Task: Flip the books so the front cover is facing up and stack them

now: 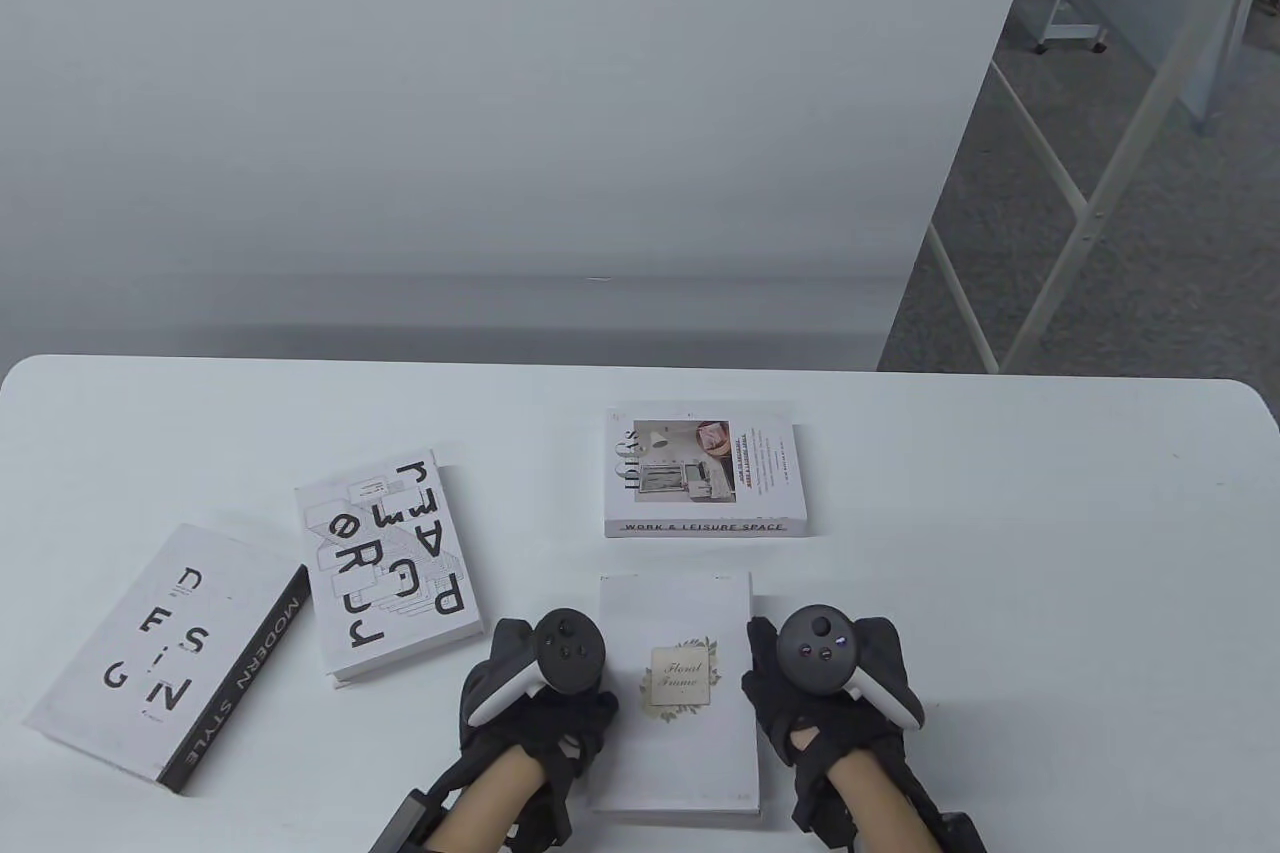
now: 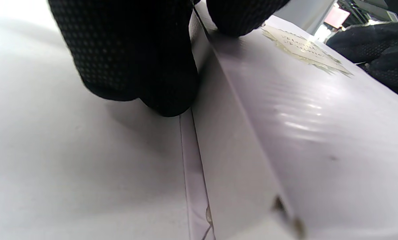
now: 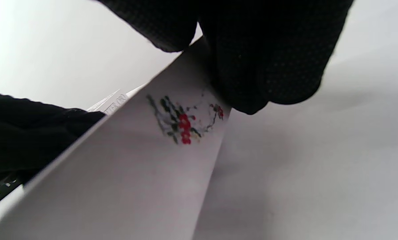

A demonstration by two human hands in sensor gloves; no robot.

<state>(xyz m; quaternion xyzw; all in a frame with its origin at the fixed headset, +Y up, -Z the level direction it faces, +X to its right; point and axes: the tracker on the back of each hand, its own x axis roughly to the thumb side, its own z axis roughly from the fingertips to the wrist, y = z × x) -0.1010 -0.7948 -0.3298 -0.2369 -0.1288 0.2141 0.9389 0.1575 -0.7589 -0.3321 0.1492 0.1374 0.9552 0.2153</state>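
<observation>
A white book with a "Floral Frame" label (image 1: 675, 693) lies front cover up at the near middle of the table. My left hand (image 1: 560, 703) grips its left long edge. In the left wrist view the fingers (image 2: 135, 60) press against the side and the thumb (image 2: 242, 16) rests on the cover (image 2: 302, 116). My right hand (image 1: 800, 693) grips the right long edge. In the right wrist view the fingers (image 3: 268, 60) lie against the book's side (image 3: 145, 160), which bears a small red flower print.
Three more books lie on the white table (image 1: 1050, 593): a "DESIGN / Modern Style" book (image 1: 165, 658) at the left, a white book with big black letters (image 1: 385, 568) beside it, and an "IDEAS Work & Leisure Space" book (image 1: 700, 473) just beyond the held book.
</observation>
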